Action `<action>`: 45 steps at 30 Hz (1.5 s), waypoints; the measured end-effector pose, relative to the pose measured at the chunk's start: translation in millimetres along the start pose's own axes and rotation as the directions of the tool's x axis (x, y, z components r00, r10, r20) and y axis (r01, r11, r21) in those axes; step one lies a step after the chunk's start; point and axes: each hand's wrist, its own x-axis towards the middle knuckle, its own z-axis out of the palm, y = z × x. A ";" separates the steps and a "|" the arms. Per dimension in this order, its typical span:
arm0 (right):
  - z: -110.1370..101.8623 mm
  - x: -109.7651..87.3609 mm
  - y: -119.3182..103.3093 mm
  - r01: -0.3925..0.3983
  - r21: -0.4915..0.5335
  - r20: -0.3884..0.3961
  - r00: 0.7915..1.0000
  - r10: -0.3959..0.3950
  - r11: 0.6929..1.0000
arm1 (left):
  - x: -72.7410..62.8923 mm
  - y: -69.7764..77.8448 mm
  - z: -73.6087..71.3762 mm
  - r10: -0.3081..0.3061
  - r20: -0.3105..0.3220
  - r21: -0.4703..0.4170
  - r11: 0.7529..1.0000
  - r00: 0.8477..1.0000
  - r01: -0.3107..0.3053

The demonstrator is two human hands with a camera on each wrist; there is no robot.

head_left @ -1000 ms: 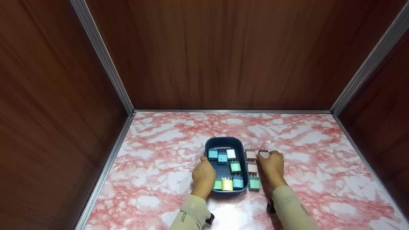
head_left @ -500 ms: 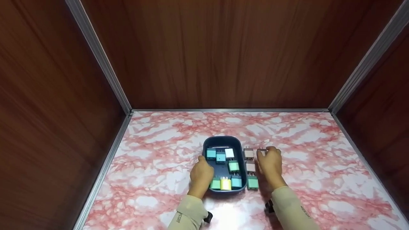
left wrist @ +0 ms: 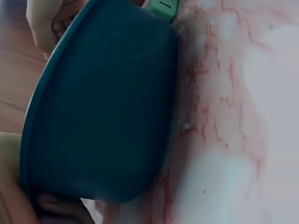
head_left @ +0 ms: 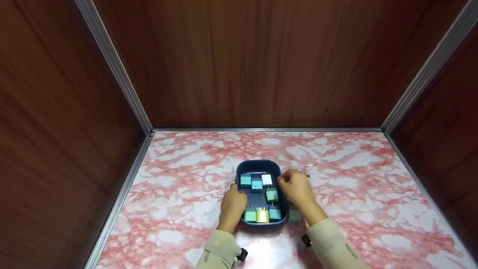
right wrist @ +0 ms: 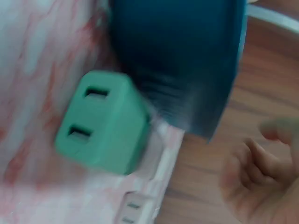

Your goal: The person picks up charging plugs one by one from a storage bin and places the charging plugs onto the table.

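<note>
My left hand grips the left rim of a dark blue plastic container; in the left wrist view some of its fingers lie under the rim. Inside stand several USB wall chargers, among them a yellow one, a white one and a teal one. My right hand hovers by the container's right rim. The right wrist view shows its fingers loosely bent, with nothing seen between them. A green charger sits on the table beside the container, with a pale pink charger farther off.
The table has a red and white marbled top. Brown wood-look panels with grey metal edging stand at the back and both sides. Another pale charger shows partly behind the green one. My right hand covers part of this row.
My right hand has left the pale pink charger at the far right and moved left toward the container's rim. That charger stays on the table. My left hand keeps its hold on the container.
</note>
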 end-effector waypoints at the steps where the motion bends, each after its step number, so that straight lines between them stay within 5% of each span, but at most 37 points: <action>1: 2.1 -2.4 -3.8 0.015 -0.013 0.033 0.999 -0.015 1.000 | 0.1 -0.5 -0.7 -0.008 0.014 -0.023 1.000 1.000 0.008; 4: 10.0 -10.0 -13.7 0.047 -0.050 0.086 0.995 -0.042 0.998 | 0.8 -2.4 -2.3 -0.016 0.045 -0.086 0.996 0.999 0.020; 13: 31.4 -26.0 -30.9 0.061 -0.215 0.029 0.998 -0.055 0.975 | 5.4 -9.3 1.2 -0.018 0.031 -0.210 0.977 0.999 0.024; 18: 45.9 -33.2 -32.3 0.167 -0.353 0.036 0.986 -0.165 0.921 | 7.9 -12.4 3.0 -0.017 0.022 -0.244 0.970 1.000 0.022; 26: 63.9 -37.4 -30.3 0.205 -0.551 -0.043 0.961 -0.273 0.809 | 12.3 -17.6 6.1 0.002 0.035 -0.331 0.944 0.999 0.009; 36: 71.5 -34.0 -31.0 0.225 -0.623 -0.049 0.945 -0.324 0.749 | 18.0 -34.3 9.7 0.062 0.015 -0.527 0.849 0.998 -0.044; 45: 72.4 -31.8 -28.8 0.212 -0.587 -0.032 0.958 -0.284 0.781 | 15.4 -45.6 16.7 0.132 -0.069 -0.609 0.779 0.989 -0.147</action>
